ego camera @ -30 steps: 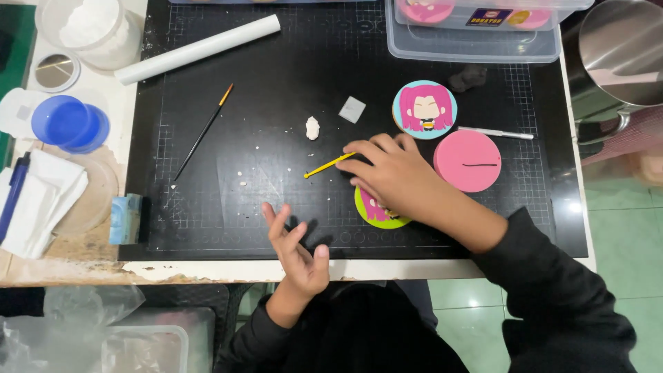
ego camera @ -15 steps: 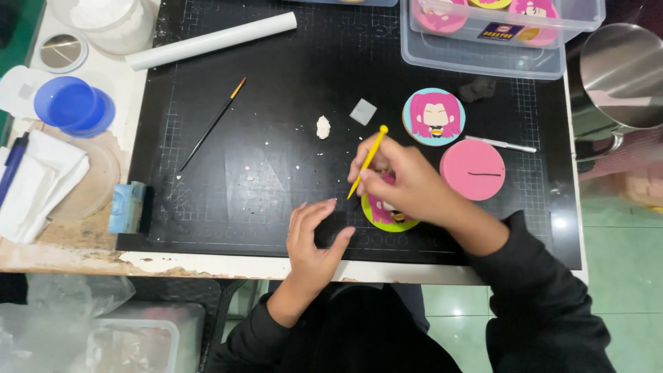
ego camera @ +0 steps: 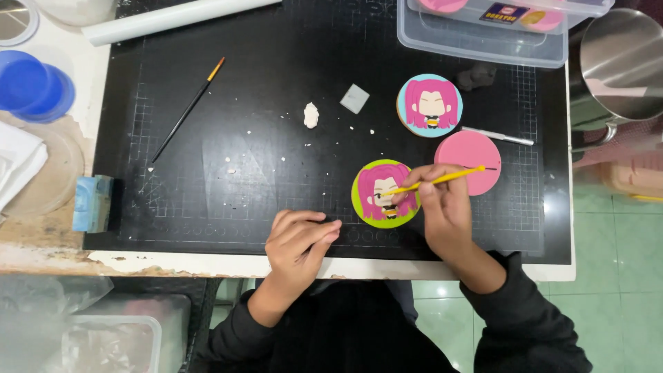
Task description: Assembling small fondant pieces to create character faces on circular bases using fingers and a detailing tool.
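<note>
A round green disc (ego camera: 376, 195) with a pink-haired cartoon figure lies near the front of the black cutting mat (ego camera: 262, 138). My right hand (ego camera: 445, 211) holds a thin yellow tool (ego camera: 442, 179) whose tip touches the figure on that disc. My left hand (ego camera: 298, 242) rests on the mat's front edge, left of the disc, fingers together and holding nothing. Behind, a blue disc (ego camera: 429, 105) carries a similar figure, and a plain pink disc (ego camera: 471, 161) lies to the right.
A paintbrush (ego camera: 188, 109), a white clay lump (ego camera: 311, 115) and a grey square (ego camera: 354, 98) lie on the mat. A clear plastic box (ego camera: 483, 34) and white roll (ego camera: 173, 21) sit at the back. Blue lids (ego camera: 31, 86), a blue sponge (ego camera: 91, 202), and a metal pot (ego camera: 621, 65) flank it.
My right hand swung the yellow tool from pointing left to pointing right and uncovered the green disc. My left hand settled with its fingers closed at the mat's front edge.
</note>
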